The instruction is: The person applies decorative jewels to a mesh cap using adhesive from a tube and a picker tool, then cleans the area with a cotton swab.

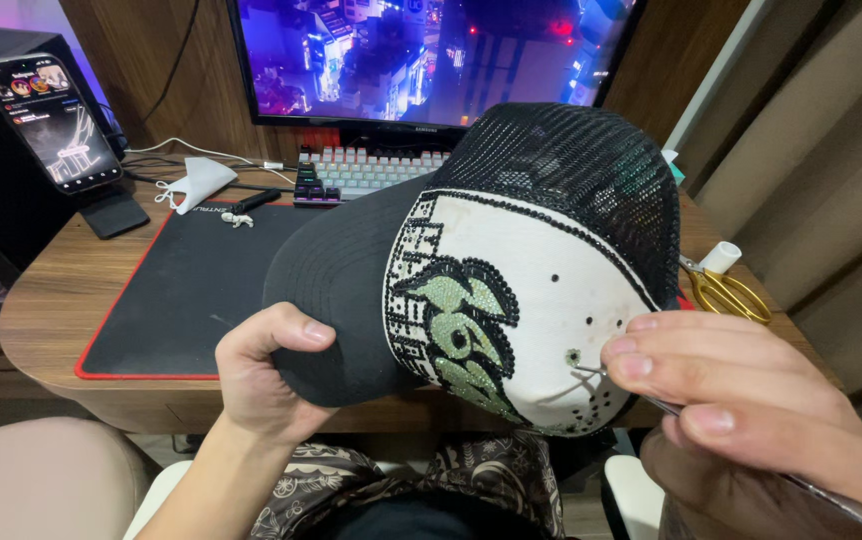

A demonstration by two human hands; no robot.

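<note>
We are holding up a black mesh-backed cap with a white front panel (511,290) above the edge of the wooden desk (51,300), in front of our lap. Our left hand (266,375) is gripping the black brim, thumb curled over its top. Our right hand (741,400) is pinching a thin metal pointed tool (591,372), fingers closed narrowly around it, its tip touching the white panel just beside a small green stone (573,356).

The beading is looking well advanced, in our judgement: the green and black stone design (461,335) is filling the middle of the panel and black stones are lining its border, while the right part is carrying only scattered black dots and much bare white.

Further out, gold-handled scissors (726,290) are lying on the desk near our right hand, partly hidden by the cap. A black desk mat with a red edge (171,300), a backlit keyboard (361,172), a white face mask (196,182), a phone on a stand (51,120) and a monitor (421,55) are sitting behind. Nothing is blocking the tool's reach.
</note>
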